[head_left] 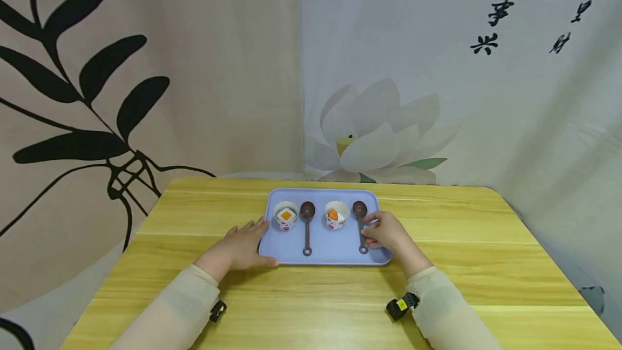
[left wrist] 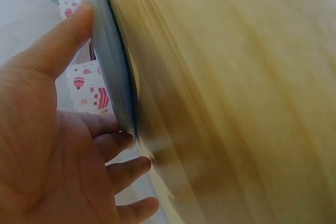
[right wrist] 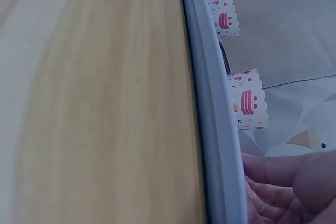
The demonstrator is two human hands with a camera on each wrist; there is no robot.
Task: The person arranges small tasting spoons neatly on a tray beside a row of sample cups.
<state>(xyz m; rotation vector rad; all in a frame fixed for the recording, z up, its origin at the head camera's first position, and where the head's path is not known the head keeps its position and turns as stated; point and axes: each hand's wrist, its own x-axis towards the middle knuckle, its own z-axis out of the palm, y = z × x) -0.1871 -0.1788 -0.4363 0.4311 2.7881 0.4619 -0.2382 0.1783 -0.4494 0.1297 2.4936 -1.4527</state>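
Note:
A light-blue tray [head_left: 335,255] lies on the wooden table. My left hand [head_left: 245,247] rests at its left front corner, thumb along the front edge and the other fingers extended by the left side. In the left wrist view, that hand's thumb [left wrist: 68,35] touches the tray rim. My right hand [head_left: 386,231] pinches the handle of the right brown spoon [head_left: 360,210], which lies on the tray; the tray rim partly hides these fingers in the right wrist view. Another brown spoon [head_left: 307,228] lies between two patterned paper cups, the left one [head_left: 285,216] and the right one [head_left: 336,215].
The left cup holds a white and orange piece, the right one an orange piece. The yellow wooden table [head_left: 311,307] extends around the tray. Behind it hangs a curtain [head_left: 233,69] printed with leaves, a lotus and characters.

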